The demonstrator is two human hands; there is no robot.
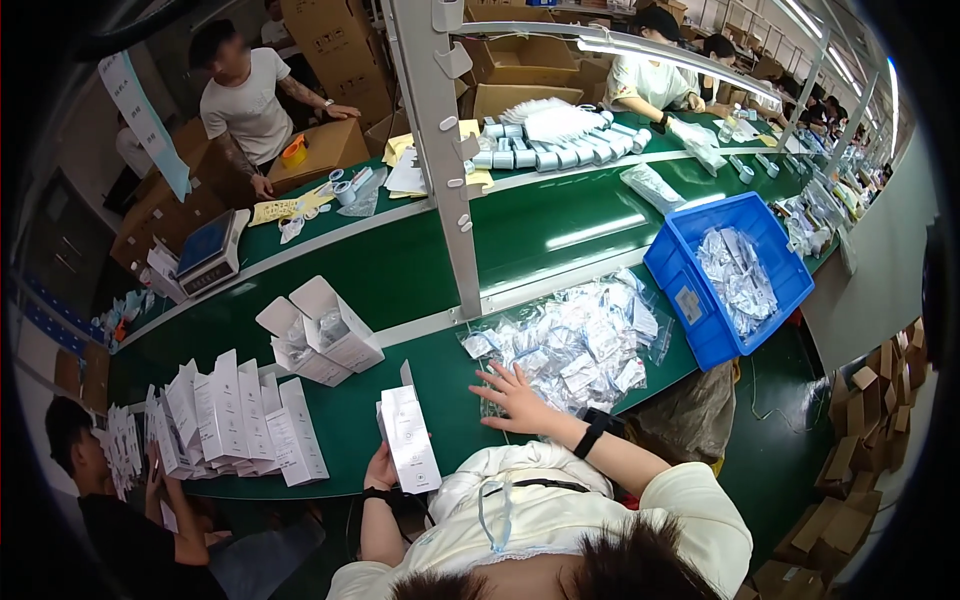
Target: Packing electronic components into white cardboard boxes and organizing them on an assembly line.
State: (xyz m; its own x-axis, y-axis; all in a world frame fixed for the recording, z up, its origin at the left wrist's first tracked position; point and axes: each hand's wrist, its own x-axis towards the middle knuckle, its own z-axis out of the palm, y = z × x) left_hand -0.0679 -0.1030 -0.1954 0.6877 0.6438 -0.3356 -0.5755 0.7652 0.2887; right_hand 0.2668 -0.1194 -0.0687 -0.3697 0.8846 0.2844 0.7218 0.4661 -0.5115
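A tall white carton [412, 445] with a raised top flap stands at the table's front edge. My left hand [381, 468] grips it from its left side, the fingers partly hidden behind it. My right hand [522, 402] is open, fingers spread and pointing left, at the near left edge of a heap of small clear plastic bags [590, 345]. The bags hold white pieces and what look like printed slips. I cannot tell whether that hand touches the heap.
Open white cartons [325, 340] with bagged items stand beyond my left hand. Several white boxes [235, 415] stand in rows at left, near a seated person [110, 480]. A blue bin [730, 280] of bags sits at right. A metal post [440, 160] rises behind the green table.
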